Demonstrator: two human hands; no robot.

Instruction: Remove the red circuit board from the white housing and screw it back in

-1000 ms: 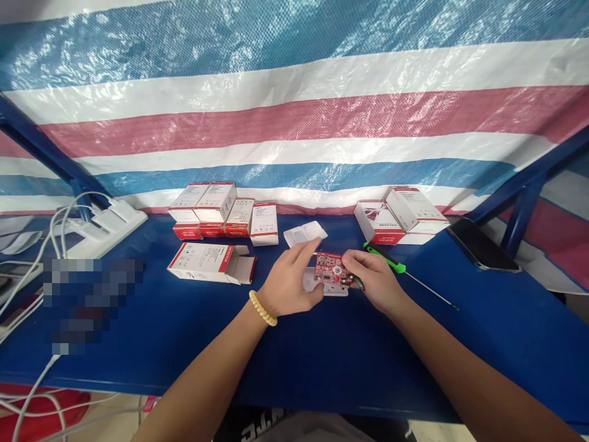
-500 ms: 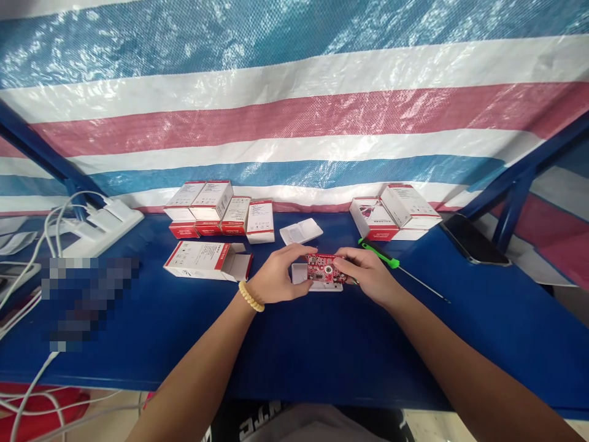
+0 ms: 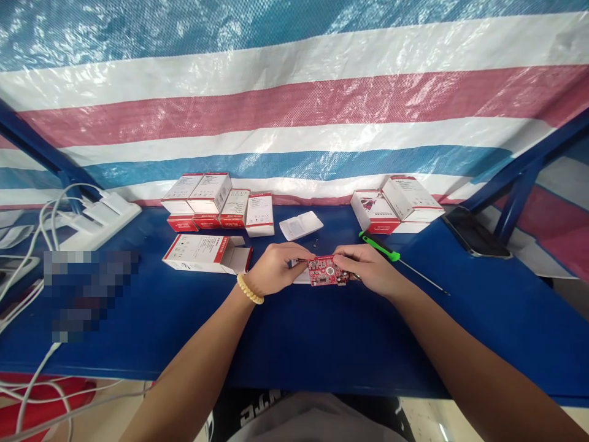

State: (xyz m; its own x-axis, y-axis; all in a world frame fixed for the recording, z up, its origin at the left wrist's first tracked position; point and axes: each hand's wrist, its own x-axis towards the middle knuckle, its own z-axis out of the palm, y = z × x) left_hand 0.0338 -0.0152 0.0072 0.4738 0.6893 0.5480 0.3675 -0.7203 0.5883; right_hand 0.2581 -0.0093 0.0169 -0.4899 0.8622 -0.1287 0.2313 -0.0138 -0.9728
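Observation:
A red circuit board (image 3: 322,273) with a round metallic part is held up between my two hands. My right hand (image 3: 365,267) grips its right side, thumb lying across the front. My left hand (image 3: 280,267), with a beaded bracelet at the wrist, is closed on the board's upper left edge. Behind the board a white plastic casing part (image 3: 301,279) shows only in slivers. Farther back lies a white cover (image 3: 301,226), with tiny screw-like bits in front of it. Right of my right hand is a screwdriver (image 3: 391,253) with a green and black handle.
Several red-and-white boxes (image 3: 216,196) stand at the back left, and an opened box (image 3: 202,253) lies before them. More boxes (image 3: 409,202) and a phone (image 3: 476,232) are at the right. A power strip (image 3: 101,221) with white cables occupies the left end of the blue table (image 3: 331,344).
The board now sits slightly lower and covers more of the white casing. My left fingers have closed in from a wide spread to the board's left edge. The view has tilted a little.

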